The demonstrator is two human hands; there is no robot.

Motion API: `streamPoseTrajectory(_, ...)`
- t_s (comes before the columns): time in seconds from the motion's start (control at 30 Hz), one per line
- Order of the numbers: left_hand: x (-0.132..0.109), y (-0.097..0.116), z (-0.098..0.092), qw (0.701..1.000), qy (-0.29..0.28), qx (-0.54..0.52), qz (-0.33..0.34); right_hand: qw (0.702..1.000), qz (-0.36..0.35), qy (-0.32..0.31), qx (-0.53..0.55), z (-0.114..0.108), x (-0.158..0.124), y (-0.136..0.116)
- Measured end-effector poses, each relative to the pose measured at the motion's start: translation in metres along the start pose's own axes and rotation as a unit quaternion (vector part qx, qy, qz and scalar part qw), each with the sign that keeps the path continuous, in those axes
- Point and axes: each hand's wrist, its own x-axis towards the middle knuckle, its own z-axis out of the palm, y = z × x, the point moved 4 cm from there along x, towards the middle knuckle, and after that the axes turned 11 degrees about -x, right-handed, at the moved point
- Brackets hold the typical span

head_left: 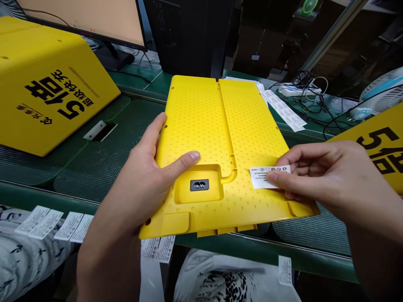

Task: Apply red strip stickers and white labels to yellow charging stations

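Over green belt (103, 167), yellow panel (201, 126) gripped by left hand (147, 176), thumb on top; white label (262, 176) pinched by right hand (324, 180), touching panel's lower right. Sticking judged underway; square alignment needed.

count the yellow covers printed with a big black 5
2. One printed cover sits on the green belt at left; a second cover at the right edge behind the right hand, partly cropped. More may be hidden.
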Motion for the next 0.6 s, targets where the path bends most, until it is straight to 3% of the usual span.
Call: streamPoseTrajectory(0.6,0.0008,-0.0017,-0.0006,1.0,0.0,-0.008,0.009,1.0,0.013,-0.014,-0.008,0.0011,0.0022,0.0033)
